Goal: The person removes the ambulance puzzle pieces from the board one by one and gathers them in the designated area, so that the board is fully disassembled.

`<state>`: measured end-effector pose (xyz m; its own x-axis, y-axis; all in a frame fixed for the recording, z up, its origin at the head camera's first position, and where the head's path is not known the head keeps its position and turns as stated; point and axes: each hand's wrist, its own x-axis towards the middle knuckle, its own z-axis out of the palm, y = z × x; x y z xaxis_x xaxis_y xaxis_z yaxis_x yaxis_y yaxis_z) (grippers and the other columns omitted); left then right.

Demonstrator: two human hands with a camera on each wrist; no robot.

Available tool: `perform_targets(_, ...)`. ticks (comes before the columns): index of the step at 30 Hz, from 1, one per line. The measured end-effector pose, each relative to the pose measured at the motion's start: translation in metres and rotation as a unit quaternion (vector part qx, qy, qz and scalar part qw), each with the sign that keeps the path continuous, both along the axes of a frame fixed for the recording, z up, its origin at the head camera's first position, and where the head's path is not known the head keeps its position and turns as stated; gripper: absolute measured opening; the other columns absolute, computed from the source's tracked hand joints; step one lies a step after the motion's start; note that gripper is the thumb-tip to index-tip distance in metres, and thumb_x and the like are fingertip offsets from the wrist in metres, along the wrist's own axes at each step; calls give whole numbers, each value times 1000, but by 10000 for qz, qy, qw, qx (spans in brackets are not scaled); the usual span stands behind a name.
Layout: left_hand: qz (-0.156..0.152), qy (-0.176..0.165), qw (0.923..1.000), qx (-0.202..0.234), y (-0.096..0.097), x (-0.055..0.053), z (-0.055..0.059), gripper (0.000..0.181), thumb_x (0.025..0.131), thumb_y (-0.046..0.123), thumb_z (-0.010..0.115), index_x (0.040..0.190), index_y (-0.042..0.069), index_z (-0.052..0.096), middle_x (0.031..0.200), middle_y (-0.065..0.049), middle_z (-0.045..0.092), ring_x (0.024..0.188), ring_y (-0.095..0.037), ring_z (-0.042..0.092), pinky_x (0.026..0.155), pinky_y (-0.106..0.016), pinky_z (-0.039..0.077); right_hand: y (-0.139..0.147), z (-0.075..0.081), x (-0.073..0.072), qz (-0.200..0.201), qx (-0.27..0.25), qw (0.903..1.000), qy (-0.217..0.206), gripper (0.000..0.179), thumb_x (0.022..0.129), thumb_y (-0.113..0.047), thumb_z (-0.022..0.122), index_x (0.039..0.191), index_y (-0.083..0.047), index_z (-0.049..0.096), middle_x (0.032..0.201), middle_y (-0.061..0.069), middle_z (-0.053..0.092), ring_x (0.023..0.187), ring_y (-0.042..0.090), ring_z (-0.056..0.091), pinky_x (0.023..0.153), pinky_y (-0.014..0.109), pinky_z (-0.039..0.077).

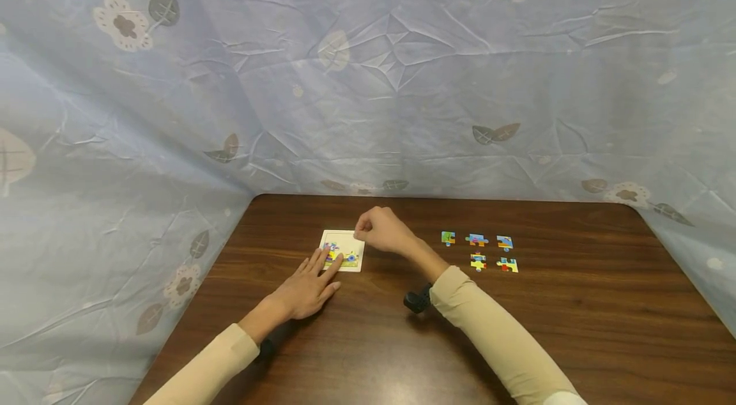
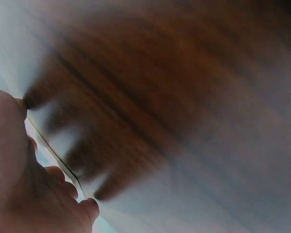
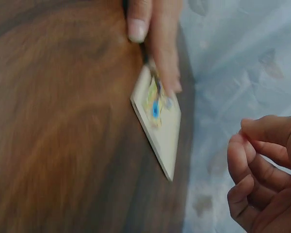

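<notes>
A small pale square puzzle board lies on the table, with joined colourful pieces along its lower part. My left hand rests on the board's lower left with fingers spread and straight, covering some of the picture. Over the board's upper right corner is my right hand, thumb and fingertips brought together. In the right wrist view, no piece shows between the right hand's fingertips, and the board lies apart from it. The left wrist view has the left hand at the board's edge.
Several loose puzzle pieces lie in two rows on the table, right of the board. The dark wooden table meets a patterned grey-blue cloth at the back and left. A black device is under the right wrist.
</notes>
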<state>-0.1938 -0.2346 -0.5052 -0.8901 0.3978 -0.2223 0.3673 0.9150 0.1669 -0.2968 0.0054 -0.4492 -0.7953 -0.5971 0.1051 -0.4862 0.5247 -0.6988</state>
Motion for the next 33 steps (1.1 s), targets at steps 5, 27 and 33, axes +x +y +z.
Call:
perform_targets(5, -68, 114, 9999, -75, -3, 6, -1, 69, 114, 54, 31, 171, 19, 12, 178, -18, 1, 166, -38, 4, 134, -60, 19, -32, -14, -4, 266, 366, 9989, 112, 15, 100, -15, 70, 96, -6, 81, 90, 7, 81, 68, 10, 66, 68, 23, 58)
perform_targets(27, -348, 284, 9989, -115, -2, 21, 0, 72, 113, 54, 32, 169, 9, 21, 178, -15, 11, 165, -35, 17, 133, -57, 23, -77, -53, -8, -648, 683, 9948, -400, 25, 94, -20, 81, 109, -1, 76, 116, 13, 78, 100, 27, 75, 92, 39, 65)
perform_targets(33, -300, 268, 9992, -52, -1, 23, 1, 71, 114, 51, 34, 168, 8, 23, 177, -17, 13, 165, -37, 19, 133, -58, 24, -80, -54, -9, -620, 677, 9950, -402, 20, 94, -19, 81, 106, -4, 74, 106, 9, 77, 86, 19, 70, 85, 34, 64)
